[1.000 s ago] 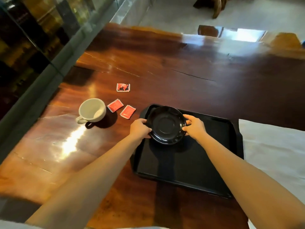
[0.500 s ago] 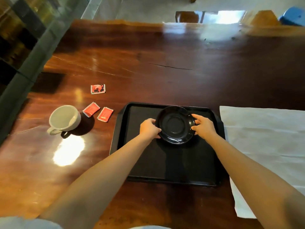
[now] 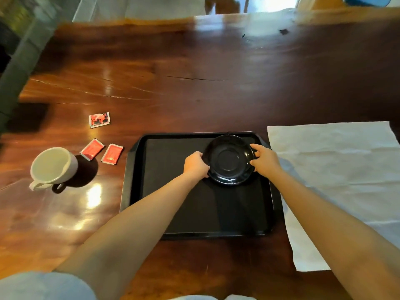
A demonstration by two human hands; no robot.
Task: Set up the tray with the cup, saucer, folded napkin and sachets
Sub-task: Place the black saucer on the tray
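Black saucer [image 3: 229, 159] in black tray's [image 3: 173, 213] far-right corner; white cup [image 3: 53, 164], red sachets [image 3: 101, 151], unfolded napkin [image 3: 337, 180] outside

glossy wood table [image 3: 194, 94], matt tray [image 3: 173, 169], paper napkin [image 3: 335, 169]

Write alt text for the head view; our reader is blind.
Both hands, left and right, hold a black saucer on a black tray. Left of it lie a white cup and three red sachets; right, a white napkin.

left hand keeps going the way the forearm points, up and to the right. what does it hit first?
The saucer: the left hand already grips its near-left rim. Beyond it, the tray rim, then probably bare table.
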